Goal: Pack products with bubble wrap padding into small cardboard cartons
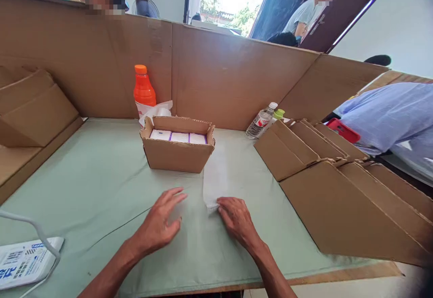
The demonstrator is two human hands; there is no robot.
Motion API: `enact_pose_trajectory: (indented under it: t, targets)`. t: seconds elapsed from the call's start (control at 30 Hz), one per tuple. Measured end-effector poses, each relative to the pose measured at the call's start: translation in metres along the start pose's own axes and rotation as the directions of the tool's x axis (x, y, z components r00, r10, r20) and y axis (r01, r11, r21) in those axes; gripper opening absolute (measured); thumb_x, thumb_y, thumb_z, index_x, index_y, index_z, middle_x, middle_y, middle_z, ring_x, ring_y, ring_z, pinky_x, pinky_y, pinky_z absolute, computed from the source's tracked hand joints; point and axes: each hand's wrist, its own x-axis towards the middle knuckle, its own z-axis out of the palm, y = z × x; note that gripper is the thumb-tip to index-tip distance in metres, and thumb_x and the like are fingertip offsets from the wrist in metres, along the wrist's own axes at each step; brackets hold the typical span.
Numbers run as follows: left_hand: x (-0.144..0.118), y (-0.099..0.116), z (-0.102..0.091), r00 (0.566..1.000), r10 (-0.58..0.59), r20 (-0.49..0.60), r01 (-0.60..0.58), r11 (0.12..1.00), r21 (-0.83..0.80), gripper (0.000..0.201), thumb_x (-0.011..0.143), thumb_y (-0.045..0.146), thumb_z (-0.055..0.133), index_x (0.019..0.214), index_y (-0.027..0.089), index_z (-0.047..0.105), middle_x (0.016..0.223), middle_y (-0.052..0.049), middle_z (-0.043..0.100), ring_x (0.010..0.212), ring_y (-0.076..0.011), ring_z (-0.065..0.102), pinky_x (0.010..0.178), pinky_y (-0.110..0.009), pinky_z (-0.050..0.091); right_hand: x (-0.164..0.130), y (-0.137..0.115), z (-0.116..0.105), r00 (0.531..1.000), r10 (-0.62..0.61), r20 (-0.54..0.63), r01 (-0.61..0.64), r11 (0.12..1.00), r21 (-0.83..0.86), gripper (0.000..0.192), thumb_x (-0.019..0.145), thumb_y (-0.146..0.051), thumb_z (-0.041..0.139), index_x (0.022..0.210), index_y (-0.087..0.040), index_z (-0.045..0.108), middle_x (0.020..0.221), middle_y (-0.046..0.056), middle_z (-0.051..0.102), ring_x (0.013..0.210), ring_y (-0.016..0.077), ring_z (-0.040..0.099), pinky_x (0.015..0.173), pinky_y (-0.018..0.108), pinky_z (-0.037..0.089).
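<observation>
My left hand [162, 219] hovers over the green cloth with fingers spread and nothing in it. At the near end of a thin, translucent white sheet [215, 178], my right hand [237, 219] is closed, its fingertips on the crumpled edge. The sheet lies flat and runs away from me, up to the right side of a small open cardboard box [176, 156]. Three white packs [179, 137] with purple edges stand side by side inside that box. Whether the sheet continues under the box I cannot tell.
Cardboard boxes [352, 208] stand at the right, and another cardboard piece [37, 108] at the left. Behind are an orange bottle [144, 89], a clear water bottle [261, 121] and a cardboard wall [219, 72]. A white package [27, 262] with a cable lies front left. People are beyond.
</observation>
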Motion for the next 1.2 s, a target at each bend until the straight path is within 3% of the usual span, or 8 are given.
enact_pose_trajectory:
  t: [0.1,0.2,0.37,0.57,0.73,0.9,1.1,1.2]
  targets:
    - [-0.016,0.000,0.016,0.984,0.151,0.090,-0.159,0.982,0.097,0.081,0.073,0.003,0.051,0.150,0.026,0.042,0.164,-0.009,0.030,0.150,-0.0314,0.031,0.110,-0.051,0.047,-0.023,-0.028,-0.015,0.985,-0.019,0.173,-0.017,0.980,0.201,0.022,0.097,-0.028,0.053,0.109,-0.023,0.071,0.109,0.007,0.075,0.103,0.0235,0.066,0.091,0.040,0.051]
    - [-0.025,-0.002,0.031,0.957,0.240,0.163,-0.254,0.965,0.071,0.078,0.071,0.003,0.054,0.146,0.022,0.046,0.165,-0.011,0.027,0.154,-0.0324,0.021,0.121,-0.056,0.030,-0.041,-0.051,-0.029,0.950,0.019,0.312,-0.135,0.926,0.354,0.024,0.097,-0.037,0.055,0.105,-0.023,0.073,0.102,0.007,0.075,0.097,0.0223,0.065,0.078,0.032,0.052]
    - [-0.032,0.010,0.046,0.972,0.117,0.204,-0.097,0.989,-0.108,0.021,0.083,0.014,0.054,0.096,0.020,0.069,0.109,-0.007,0.073,0.117,-0.0257,0.060,0.100,-0.041,0.045,-0.047,-0.069,-0.038,0.918,0.074,0.391,-0.300,0.773,0.558,0.035,0.094,-0.052,0.056,0.092,-0.020,0.072,0.086,0.004,0.071,0.080,0.0182,0.063,0.065,0.026,0.047]
    - [-0.040,0.023,0.043,0.955,-0.160,0.250,0.208,0.961,-0.180,0.019,0.089,0.029,0.050,0.075,0.019,0.058,0.069,0.002,0.059,0.066,-0.0139,0.051,0.064,-0.027,0.037,-0.054,-0.062,-0.034,0.945,0.195,0.264,-0.327,0.624,0.709,0.071,0.072,-0.061,0.079,0.130,-0.023,0.061,0.101,0.005,0.069,0.092,0.0221,0.066,0.080,0.031,0.052]
    - [-0.024,0.019,0.047,0.949,-0.253,0.189,0.286,0.943,-0.173,0.023,0.087,0.035,0.051,0.095,0.018,0.064,0.064,0.004,0.054,0.060,-0.0133,0.047,0.059,-0.026,0.034,-0.042,-0.050,-0.018,0.917,0.393,0.062,-0.353,0.732,0.582,0.028,0.087,-0.045,0.064,0.099,-0.020,0.070,0.086,0.004,0.070,0.080,0.0194,0.065,0.075,0.030,0.051]
    - [0.001,0.011,0.049,0.947,-0.306,0.092,0.311,0.949,-0.046,0.048,0.088,0.035,0.054,0.131,0.015,0.054,0.077,0.001,0.066,0.066,-0.0169,0.059,0.066,-0.029,0.046,-0.005,-0.027,0.003,0.922,0.359,-0.145,-0.316,0.913,0.257,0.024,0.091,-0.038,0.055,0.095,-0.020,0.070,0.086,0.004,0.074,0.077,0.0198,0.066,0.074,0.031,0.050]
    - [-0.006,0.010,0.063,0.982,0.069,-0.176,-0.002,0.936,0.353,0.037,0.092,0.022,0.051,0.128,0.016,0.058,0.118,-0.013,0.067,0.102,-0.0262,0.065,0.088,-0.041,0.054,0.011,-0.007,0.027,0.915,0.352,-0.197,-0.349,0.936,0.052,0.020,0.088,-0.029,0.057,0.098,-0.018,0.071,0.097,0.011,0.074,0.092,0.0285,0.064,0.087,0.042,0.044]
    - [-0.012,0.016,0.079,0.958,0.281,-0.067,-0.212,0.842,0.495,0.037,0.093,0.018,0.052,0.129,0.017,0.060,0.141,-0.016,0.057,0.132,-0.0312,0.051,0.106,-0.047,0.046,0.007,-0.008,0.029,0.913,0.327,-0.245,-0.348,0.936,-0.050,0.034,0.092,-0.033,0.057,0.119,-0.015,0.067,0.117,0.017,0.070,0.105,0.0321,0.060,0.092,0.045,0.042]
